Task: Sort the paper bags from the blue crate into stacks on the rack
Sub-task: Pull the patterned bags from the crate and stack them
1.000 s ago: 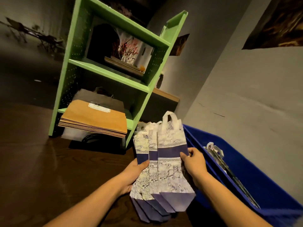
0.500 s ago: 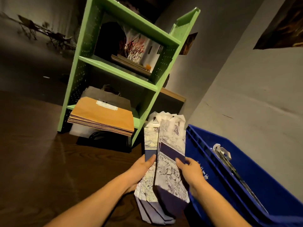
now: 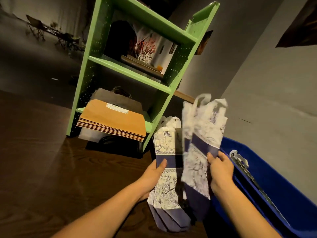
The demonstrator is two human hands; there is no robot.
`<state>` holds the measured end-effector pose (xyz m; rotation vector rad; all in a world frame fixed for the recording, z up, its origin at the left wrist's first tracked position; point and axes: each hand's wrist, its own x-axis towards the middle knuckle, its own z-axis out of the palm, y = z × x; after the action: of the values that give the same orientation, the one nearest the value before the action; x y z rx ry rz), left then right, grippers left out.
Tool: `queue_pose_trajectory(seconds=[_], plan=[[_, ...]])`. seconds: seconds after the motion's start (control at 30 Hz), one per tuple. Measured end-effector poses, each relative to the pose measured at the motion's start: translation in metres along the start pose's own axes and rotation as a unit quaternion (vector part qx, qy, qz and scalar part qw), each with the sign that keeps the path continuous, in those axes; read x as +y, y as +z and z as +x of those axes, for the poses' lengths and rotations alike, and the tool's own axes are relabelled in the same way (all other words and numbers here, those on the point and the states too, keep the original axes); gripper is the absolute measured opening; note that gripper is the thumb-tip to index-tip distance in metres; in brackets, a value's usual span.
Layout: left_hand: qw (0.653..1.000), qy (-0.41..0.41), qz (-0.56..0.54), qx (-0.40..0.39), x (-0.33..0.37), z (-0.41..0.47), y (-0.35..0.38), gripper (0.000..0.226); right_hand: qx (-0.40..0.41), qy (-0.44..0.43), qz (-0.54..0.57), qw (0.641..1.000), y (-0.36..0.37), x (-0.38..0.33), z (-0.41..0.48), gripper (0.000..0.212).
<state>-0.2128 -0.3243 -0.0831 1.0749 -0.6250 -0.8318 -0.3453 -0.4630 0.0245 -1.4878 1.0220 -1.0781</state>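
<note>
splitting bags [image 3: 204,134] from bundle [image 3: 165,169]

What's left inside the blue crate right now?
The blue crate shows a few flat folded bags leaning on edge inside, white handles up. The right hand and its blurred bag bundle cover the crate's near corner, and its floor is out of sight.

Left hand [image 3: 152,176]: grips blue-and-white bags [image 3: 165,179], fanned.
Right hand [image 3: 221,170]: grips a separate blurred bunch [image 3: 200,148].
Rack [image 3: 130,73]: brown bag stack [image 3: 113,121] on bottom shelf.
Blue crate [image 3: 274,186]: right.
</note>
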Motion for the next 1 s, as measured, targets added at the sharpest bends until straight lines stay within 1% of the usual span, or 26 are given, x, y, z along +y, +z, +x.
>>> queue_pose_trajectory(seconds=[0.03, 0.07, 0.1, 0.13, 0.17, 0.2, 0.23, 0.27, 0.3, 0.33, 0.37, 0.43, 0.53, 0.6, 0.63, 0.7, 0.77, 0.8, 0.87, 0.93, 1.0], plan=[[1.0, 0.0, -0.001, -0.004, 0.001, 0.0, 0.0, 0.036, -0.008, -0.028, -0.058, 0.998, 0.004, 0.003, -0.007, 0.023], [1.0, -0.003, -0.001, -0.011, 0.003, 0.0, 0.001, 0.041, -0.02, -0.051, -0.124, 0.991, 0.008, 0.01, -0.015, 0.019], [1.0, -0.006, -0.004, -0.012, 0.003, -0.001, 0.001, 0.05, -0.049, -0.068, -0.176, 0.981, 0.012, 0.016, -0.023, 0.022], [1.0, -0.005, -0.013, -0.011, 0.0, 0.002, 0.0, 0.067, -0.074, -0.065, -0.211, 0.972, 0.018, 0.024, -0.031, 0.029], [1.0, -0.006, -0.02, -0.017, -0.003, 0.005, -0.002, 0.082, -0.103, -0.034, -0.21, 0.972, 0.023, 0.03, -0.038, 0.037], [0.999, -0.011, -0.028, -0.022, -0.003, 0.003, -0.004, 0.085, -0.135, 0.017, -0.194, 0.972, 0.027, 0.036, -0.043, 0.046], [0.999, -0.013, -0.041, -0.025, 0.0, 0.002, -0.003, 0.075, -0.168, 0.065, -0.166, 0.97, 0.031, 0.042, -0.047, 0.051], [0.999, -0.011, -0.047, -0.023, 0.0, 0.003, -0.003, 0.058, -0.197, 0.105, -0.136, 0.965, 0.032, 0.049, -0.046, 0.06], [0.998, -0.011, -0.059, -0.026, 0.0, 0.005, -0.004, 0.044, -0.217, 0.126, -0.111, 0.962, 0.032, 0.05, -0.048, 0.054], [0.997, -0.015, -0.07, -0.022, -0.001, 0.008, -0.005, 0.038, -0.235, 0.134, -0.09, 0.958, 0.03, 0.051, -0.049, 0.042], [0.997, -0.022, -0.077, -0.012, -0.004, 0.011, -0.006, 0.038, -0.24, 0.125, -0.084, 0.959, 0.027, 0.053, -0.049, 0.033], [0.997, -0.028, -0.075, 0.023, -0.007, 0.014, -0.006, 0.048, -0.228, 0.084, -0.091, 0.966, 0.021, 0.058, -0.048, 0.034], [0.997, -0.018, -0.033, 0.061, -0.006, 0.013, -0.002, 0.069, -0.163, -0.032, -0.113, 0.98, 0.02, 0.06, -0.051, 0.036], [0.999, 0.002, -0.012, 0.04, -0.002, 0.007, 0.002, 0.087, -0.102, -0.088, -0.101, 0.986, 0.021, 0.063, -0.05, 0.045], [1.0, 0.019, 0.007, 0.023, 0.001, 0.004, 0.004, 0.092, -0.073, -0.114, -0.083, 0.987, 0.021, 0.062, -0.051, 0.053], [0.996, 0.066, 0.064, 0.004, 0.01, -0.003, 0.01, 0.091, -0.022, -0.157, -0.043, 0.986, 0.022, 0.053, -0.054, 0.064], [0.985, 0.137, 0.108, 0.006, 0.019, -0.011, 0.017, 0.075, 0.003, -0.196, -0.016, 0.98, 0.023, 0.042, -0.06, 0.068], [0.977, 0.172, 0.126, 0.007, 0.024, -0.015, 0.02, 0.067, 0.0, -0.212, -0.009, 0.977, 0.025, 0.037, -0.065, 0.07], [0.962, 0.217, 0.164, 0.02, 0.031, -0.023, 0.02, 0.063, -0.019, -0.236, -0.018, 0.971, 0.027, 0.035, -0.07, 0.077], [0.954, 0.227, 0.192, 0.045, 0.033, -0.028, 0.016, 0.068, -0.042, -0.254, -0.038, 0.965, 0.028, 0.041, -0.075, 0.084], [0.954, 0.218, 0.194, 0.063, 0.03, -0.029, 0.011, 0.074, -0.067, -0.262, -0.051, 0.962, 0.03, 0.047, -0.078, 0.087]])
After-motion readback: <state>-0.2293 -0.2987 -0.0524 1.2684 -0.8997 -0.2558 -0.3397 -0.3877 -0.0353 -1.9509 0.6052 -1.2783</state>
